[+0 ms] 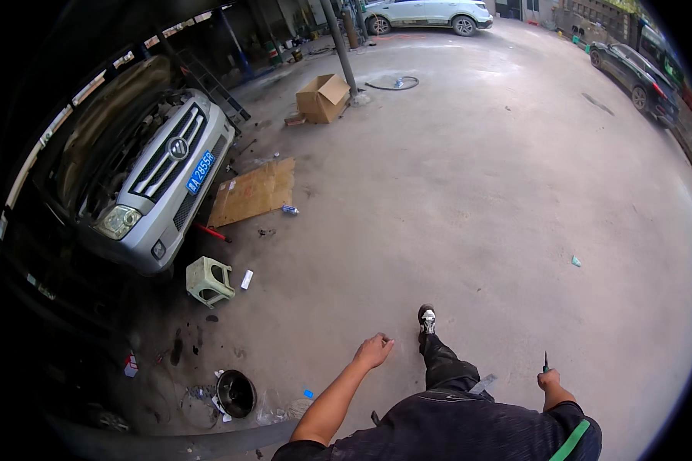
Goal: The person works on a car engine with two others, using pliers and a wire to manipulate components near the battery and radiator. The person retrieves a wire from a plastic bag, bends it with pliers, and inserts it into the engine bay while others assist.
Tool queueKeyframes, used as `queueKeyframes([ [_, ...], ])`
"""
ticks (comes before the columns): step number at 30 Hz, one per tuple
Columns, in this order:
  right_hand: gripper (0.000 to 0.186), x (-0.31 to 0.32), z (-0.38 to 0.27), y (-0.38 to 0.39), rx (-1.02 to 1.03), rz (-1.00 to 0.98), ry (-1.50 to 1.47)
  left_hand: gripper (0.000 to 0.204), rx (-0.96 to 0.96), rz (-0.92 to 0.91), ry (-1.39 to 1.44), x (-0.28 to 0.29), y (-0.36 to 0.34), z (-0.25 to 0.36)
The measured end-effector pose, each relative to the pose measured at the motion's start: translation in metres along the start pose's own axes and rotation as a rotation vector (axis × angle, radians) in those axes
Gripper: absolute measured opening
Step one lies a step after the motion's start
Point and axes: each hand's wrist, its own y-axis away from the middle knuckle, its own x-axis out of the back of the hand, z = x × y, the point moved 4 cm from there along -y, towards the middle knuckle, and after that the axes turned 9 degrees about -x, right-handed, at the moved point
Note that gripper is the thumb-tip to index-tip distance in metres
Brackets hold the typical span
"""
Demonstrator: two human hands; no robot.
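Observation:
My right hand (pixel 548 378) is closed round a slim, dark, pointed hand tool (pixel 546 359). Its tip points forward, and the exact kind is too small to tell. My left hand (pixel 373 351) hangs out in front of my body over the concrete floor, fingers curled in. Whatever is in those fingers, if anything, is hidden. Between the two hands, one leg in dark trousers ends in a black and white shoe (pixel 427 318) on the ground.
At the left stands a silver car (pixel 150 180), hood raised. Near it are a pale plastic stool (pixel 207 283), flattened cardboard (pixel 254 192), a spray can (pixel 290 210) and a black basin (pixel 236 393). Farther off are a cardboard box (pixel 323 98), a post (pixel 338 46), a hose (pixel 392 84) and parked cars (pixel 427 14).

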Motion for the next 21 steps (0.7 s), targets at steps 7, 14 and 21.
queueKeyframes([
  [7, 0.030, -0.048, -0.364, -0.100, 0.054, -0.452, 0.367, 0.029, 1.026, 0.173, 0.453, -0.020, -0.062, -0.338],
  [14, 0.024, 0.083, -1.012, 0.015, 0.793, -0.283, -0.062, 0.021, 1.282, 0.287, 1.002, 0.052, -0.159, -0.360],
  [21, 0.020, 0.083, -1.373, 0.047, 0.766, -0.548, -0.277, 0.022, 0.879, -0.081, 0.636, 0.208, -0.421, -0.489],
])
